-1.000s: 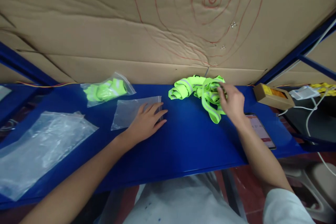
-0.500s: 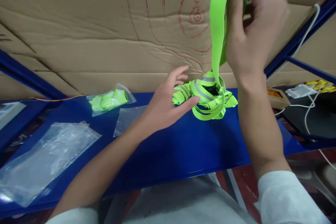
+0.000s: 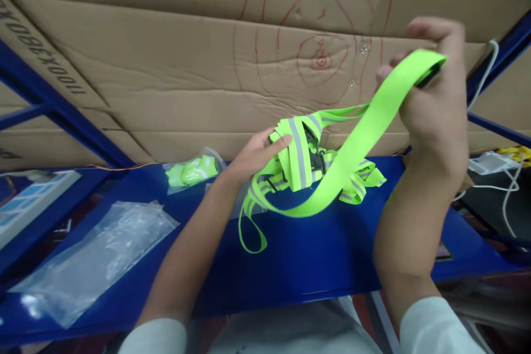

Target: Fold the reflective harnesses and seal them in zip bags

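Observation:
My left hand (image 3: 259,155) is closed on a folded bundle of neon-green reflective strap (image 3: 297,157) with grey stripes, its thumb lying across the front. Black buckles show at the bundle's right side. A long loop of the same strap runs up to my right hand (image 3: 435,94), which is raised at the right with the band hooked over it near the thumb. One thin loop end dangles below my left hand. Behind the bundle, more green strap (image 3: 365,180) lies in a heap on the blue table (image 3: 307,260).
Left of my hands lie a clear bag holding green strap (image 3: 193,170) and flat clear plastic bags (image 3: 102,254). Brown cardboard (image 3: 166,77) stands behind the table. Blue metal posts rise on both sides. A white cable (image 3: 504,191) crosses a black surface at the right.
My left hand has closed on the strap bundle and lifted it off the heap. My right hand has come lower and moved right, stretching the loop sideways. The view has shifted.

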### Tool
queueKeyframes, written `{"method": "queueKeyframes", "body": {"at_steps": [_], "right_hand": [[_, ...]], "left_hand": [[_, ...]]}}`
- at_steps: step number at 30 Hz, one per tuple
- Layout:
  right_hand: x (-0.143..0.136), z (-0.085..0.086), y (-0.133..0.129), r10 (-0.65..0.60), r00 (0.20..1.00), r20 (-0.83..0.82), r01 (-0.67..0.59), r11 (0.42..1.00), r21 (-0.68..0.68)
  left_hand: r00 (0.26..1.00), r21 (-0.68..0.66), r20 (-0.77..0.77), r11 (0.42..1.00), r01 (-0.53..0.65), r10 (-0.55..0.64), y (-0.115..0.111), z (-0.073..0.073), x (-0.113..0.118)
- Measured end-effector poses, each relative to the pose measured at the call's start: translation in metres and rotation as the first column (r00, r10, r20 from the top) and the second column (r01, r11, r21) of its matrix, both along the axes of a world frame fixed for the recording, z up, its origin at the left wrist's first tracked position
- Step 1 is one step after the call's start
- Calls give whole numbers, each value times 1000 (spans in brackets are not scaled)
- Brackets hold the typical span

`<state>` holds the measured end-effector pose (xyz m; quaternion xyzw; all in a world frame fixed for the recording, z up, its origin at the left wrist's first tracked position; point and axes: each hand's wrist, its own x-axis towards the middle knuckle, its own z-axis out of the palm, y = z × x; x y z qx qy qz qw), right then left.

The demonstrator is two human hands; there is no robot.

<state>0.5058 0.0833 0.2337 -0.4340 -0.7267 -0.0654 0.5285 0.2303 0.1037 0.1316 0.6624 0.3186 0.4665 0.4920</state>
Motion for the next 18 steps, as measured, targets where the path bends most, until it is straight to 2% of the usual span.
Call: {"method": "queueKeyframes", "body": {"at_steps": [3, 5, 7, 8, 10, 11, 12, 14, 18], "right_hand": [[24, -19, 9, 2, 997, 81, 14, 982, -190], [36, -32, 11, 89, 979, 182, -6, 910, -414], [46, -43, 9, 320, 928, 192, -147, 786, -601], [48, -47, 6, 443, 883, 156, -250, 724, -643], [47, -51, 0, 619, 784, 52, -457, 631, -627], [41, -52, -2, 653, 757, 1, -531, 616, -582], [33, -52, -4, 660, 750, -43, -577, 620, -532], [8, -55, -4, 613, 785, -86, -581, 683, -443], [-46, -70, 12, 477, 873, 100, -408, 828, -384]], "left_hand": [[997, -141, 81, 990, 27, -15, 0, 0, -1], [997, -111, 78, 994, -3, 11, 1, 2, -2], [998, 1, 20, 999, -53, 53, 5, 4, -5], [996, 74, -30, 994, -82, 84, 8, 4, -7], [979, 201, -132, 971, -125, 153, 13, 4, -11], [968, 242, -170, 960, -142, 186, 16, 4, -12], [959, 264, -195, 952, -151, 206, 17, 3, -12], [956, 277, -207, 949, -148, 210, 18, 3, -12], [957, 325, -233, 941, -93, 175, 12, 7, -11]]}}
